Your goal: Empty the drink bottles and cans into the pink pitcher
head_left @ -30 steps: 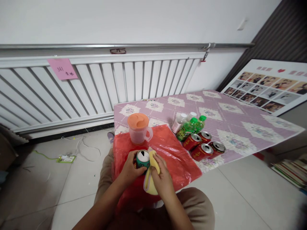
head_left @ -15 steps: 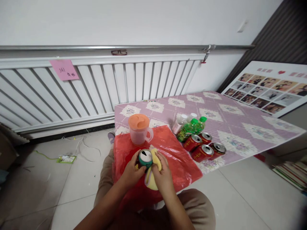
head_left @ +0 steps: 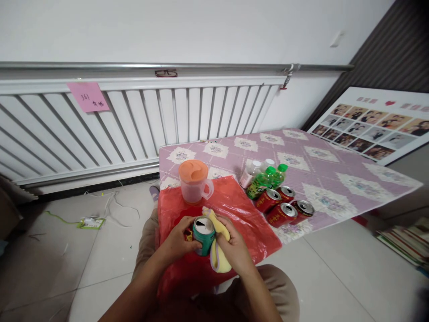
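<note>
A green drink can (head_left: 203, 237) with its top opened is held over the red plastic sheet (head_left: 254, 226). My left hand (head_left: 181, 237) is closed around the can's left side. In my right hand (head_left: 234, 246) a yellow cloth (head_left: 221, 261) with a pale purple edge is bunched, and it presses against the can's right side. The cloth's lower end hangs in a loose fold. Just beyond the hands stands a clear pitcher (head_left: 191, 190) with an orange lid, its handle to the right.
Right of the sheet stand several red cans (head_left: 281, 214) with opened tops. Behind them are green-capped bottles (head_left: 259, 183) and white-capped bottles (head_left: 250, 173). The patterned tablecloth (head_left: 321, 158) covers the table. A white radiator (head_left: 134, 120) lines the wall; cables (head_left: 115, 210) lie on the floor.
The can has come slightly lower and nearer, tilted so more of its side shows. The cloth has shifted along its right side with my right hand.
</note>
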A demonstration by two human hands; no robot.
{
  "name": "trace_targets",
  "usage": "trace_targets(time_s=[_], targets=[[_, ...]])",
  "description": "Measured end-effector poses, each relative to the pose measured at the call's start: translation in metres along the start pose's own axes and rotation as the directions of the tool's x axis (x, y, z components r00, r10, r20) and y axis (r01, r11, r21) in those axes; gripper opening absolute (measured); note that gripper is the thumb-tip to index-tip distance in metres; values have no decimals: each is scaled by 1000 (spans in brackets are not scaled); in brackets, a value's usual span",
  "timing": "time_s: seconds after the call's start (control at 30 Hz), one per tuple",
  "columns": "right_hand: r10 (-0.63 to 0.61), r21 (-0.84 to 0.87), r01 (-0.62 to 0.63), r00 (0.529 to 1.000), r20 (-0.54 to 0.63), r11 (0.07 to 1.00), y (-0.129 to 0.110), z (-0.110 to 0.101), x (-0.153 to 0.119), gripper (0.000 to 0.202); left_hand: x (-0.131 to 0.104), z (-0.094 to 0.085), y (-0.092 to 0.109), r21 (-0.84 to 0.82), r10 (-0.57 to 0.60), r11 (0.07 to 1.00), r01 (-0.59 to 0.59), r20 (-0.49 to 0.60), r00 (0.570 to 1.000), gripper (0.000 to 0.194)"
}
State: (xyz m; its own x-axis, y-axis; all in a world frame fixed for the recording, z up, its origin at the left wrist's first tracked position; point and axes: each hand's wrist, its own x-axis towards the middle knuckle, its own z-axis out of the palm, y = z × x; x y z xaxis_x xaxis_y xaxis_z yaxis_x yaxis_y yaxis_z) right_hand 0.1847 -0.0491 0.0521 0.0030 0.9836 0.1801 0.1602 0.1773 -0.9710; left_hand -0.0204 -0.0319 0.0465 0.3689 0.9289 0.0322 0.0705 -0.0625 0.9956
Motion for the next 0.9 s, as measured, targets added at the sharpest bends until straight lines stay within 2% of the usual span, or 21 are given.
trace_targets(time_s=[0.13, 0.23, 0.33, 0.43, 0.53, 0.6, 0.7, 0.8, 0.9], targets=[[35, 49, -37, 998, 46, 998, 0, -1, -1, 43, -3, 5, -2, -134, -7, 991, 12, 37, 999, 71], [51, 51, -52, 998, 27, 997, 6, 4, -2, 43, -4, 10, -5, -177, -13, 984, 16, 22, 1000, 70], [72, 31, -70, 996, -58, 997, 13, 13, -3, 44, -3, 15, -11, -120, -21, 993, 10, -91, 996, 65], [116, 31, -113, 985, -126, 993, 17, 23, -7, 46, 0, 18, -20, -36, -7, 999, -1, -246, 969, 64], [130, 44, -125, 982, -135, 991, 17, 30, -14, 46, 2, 18, -26, -19, -35, 999, 30, -374, 927, 65], [118, 37, -115, 988, -95, 993, 12, 30, -20, 46, 4, 16, -26, -52, -79, 997, 62, -438, 895, 63], [111, 16, -111, 994, 25, 994, -2, 20, -30, 47, 6, 10, -26, -92, -121, 992, 86, -509, 852, 65], [107, -28, -105, 987, 120, 994, -12, 0, -37, 47, 7, 3, -26, -116, -127, 990, 76, -529, 839, 72], [81, -140, -73, 996, 49, 988, -7, -29, -38, 45, 6, -2, -27, -70, -115, 993, 93, -512, 851, 69]])
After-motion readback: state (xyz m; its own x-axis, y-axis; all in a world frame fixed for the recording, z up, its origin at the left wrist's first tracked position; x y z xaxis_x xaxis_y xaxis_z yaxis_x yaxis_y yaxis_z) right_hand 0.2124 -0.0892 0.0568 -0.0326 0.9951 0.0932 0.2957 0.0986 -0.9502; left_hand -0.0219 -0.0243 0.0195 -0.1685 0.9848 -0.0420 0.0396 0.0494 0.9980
